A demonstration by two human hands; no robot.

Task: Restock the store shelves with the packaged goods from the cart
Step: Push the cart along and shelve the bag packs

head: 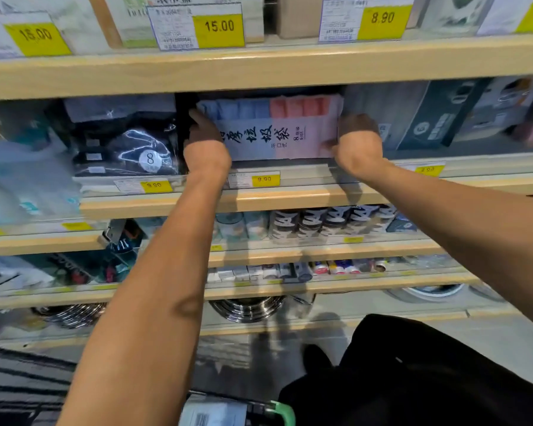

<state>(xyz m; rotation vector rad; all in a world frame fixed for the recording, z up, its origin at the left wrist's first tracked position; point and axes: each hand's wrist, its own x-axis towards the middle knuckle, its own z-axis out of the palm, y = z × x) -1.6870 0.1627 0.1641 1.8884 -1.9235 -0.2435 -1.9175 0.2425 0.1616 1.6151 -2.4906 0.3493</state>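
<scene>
**Pack at the shelf**

Gripping a blue-and-pink pack (274, 130) at both ends: left hand (205, 142) curling its grip round the left edge, index finger lying along the blue side; right hand (356, 142) clenching the pink right edge. Standing upright on the middle shelf (290, 195), between a black bag (130, 149) and grey boxes (413, 118). Showing black brush lettering, blue and pink rolls above. Sitting behind a 9.90 tag (263, 179).

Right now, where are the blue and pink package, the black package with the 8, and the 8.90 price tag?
blue and pink package (271, 130): head view, on its printed label.
black package with the 8 (126, 149): head view, on its front.
8.90 price tag (382, 20): head view, on its yellow part.
</scene>
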